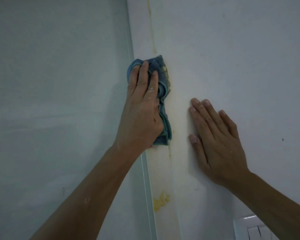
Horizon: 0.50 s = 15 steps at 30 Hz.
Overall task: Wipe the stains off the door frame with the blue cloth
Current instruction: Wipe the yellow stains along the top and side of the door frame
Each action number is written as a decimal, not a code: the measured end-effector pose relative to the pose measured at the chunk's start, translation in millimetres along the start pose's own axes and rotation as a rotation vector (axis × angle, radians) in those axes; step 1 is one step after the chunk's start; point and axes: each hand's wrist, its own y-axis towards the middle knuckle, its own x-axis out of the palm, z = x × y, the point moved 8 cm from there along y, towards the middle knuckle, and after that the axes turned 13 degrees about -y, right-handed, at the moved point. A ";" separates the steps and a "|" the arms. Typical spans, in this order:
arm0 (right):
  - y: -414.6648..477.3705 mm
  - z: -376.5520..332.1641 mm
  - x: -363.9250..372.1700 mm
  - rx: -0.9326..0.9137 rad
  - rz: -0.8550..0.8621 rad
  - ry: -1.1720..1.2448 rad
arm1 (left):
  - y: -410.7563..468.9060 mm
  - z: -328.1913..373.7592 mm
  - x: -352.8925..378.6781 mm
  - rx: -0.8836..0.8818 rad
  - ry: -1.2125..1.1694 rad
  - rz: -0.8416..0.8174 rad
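My left hand (142,108) presses a bunched blue cloth (160,73) flat against the white door frame (140,32). The cloth's right edge carries yellow smears. A thin yellow streak (152,32) runs up the seam between frame and wall above the cloth. Lower down on the frame sits a yellow blotch (160,202). Small yellow specks dot the seam just under the cloth. My right hand (215,141) lies flat and open on the white wall (232,49), to the right of the cloth, holding nothing.
A pale grey-green door panel (59,84) fills the left side. A white wall switch plate (248,227) sits at the bottom right, partly behind my right forearm. A small dark speck (282,139) marks the wall at right.
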 end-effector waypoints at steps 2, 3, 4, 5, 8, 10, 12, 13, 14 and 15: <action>0.6 0.3 0.4 0.004 -0.004 0.005 | -9.5 4.5 1.4 -0.003 0.007 -0.011; 0.6 0.6 0.3 0.005 -0.007 0.003 | -15.8 7.8 2.4 -0.001 0.006 -0.018; 0.5 0.1 0.1 0.007 -0.010 0.001 | -23.1 10.7 2.8 -0.003 -0.001 -0.024; -0.2 -0.5 0.2 0.010 -0.015 -0.002 | -30.8 13.4 3.6 -0.008 -0.012 -0.030; -9.5 -4.9 0.6 0.027 -0.034 0.002 | -53.8 19.5 6.5 -0.052 -0.052 -0.062; -22.3 -11.4 1.1 0.021 -0.044 0.005 | -68.8 24.3 7.2 -0.088 -0.090 -0.090; -34.6 -17.3 1.7 0.012 -0.051 0.002 | -85.2 31.0 7.8 -0.115 -0.127 -0.130; -38.4 -18.7 2.0 0.011 -0.051 0.000 | -93.8 34.4 8.4 -0.125 -0.145 -0.156; -40.4 -19.5 2.1 0.013 -0.050 0.000 | -102.8 37.9 8.8 -0.133 -0.164 -0.180; -41.1 -19.5 2.2 0.016 -0.051 0.000 | -111.3 41.4 9.2 -0.141 -0.181 -0.199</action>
